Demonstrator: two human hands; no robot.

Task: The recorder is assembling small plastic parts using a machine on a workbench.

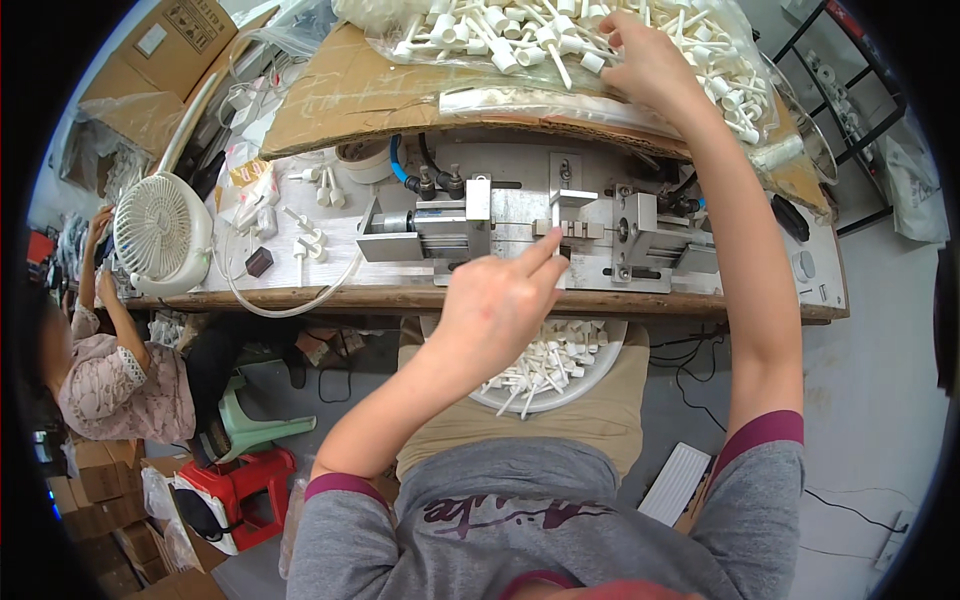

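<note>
My right hand (648, 68) reaches into a heap of white plastic parts (505, 30) with stems and cup-like ends. Its thumb and fingers are apart at the heap, and no part shows gripped between them. My left hand (497, 305) is at the front of a small metal clamping fixture (580, 229), index finger stretched to its middle block. The other fingers are curled, and what they hold, if anything, is hidden. A pale upright stem (555, 205) stands in the fixture just beyond the index fingertip. On my lap rests a white bowl (597, 377) full of similar parts.
Metal slide units (440, 230) with air hoses flank the fixture. A cardboard sheet (345, 95) carries the heap above the bench. A white fan (162, 232) and loose white parts (312, 240) are on the left. Another person (125, 380) sits at far left, beside a red stool (250, 495).
</note>
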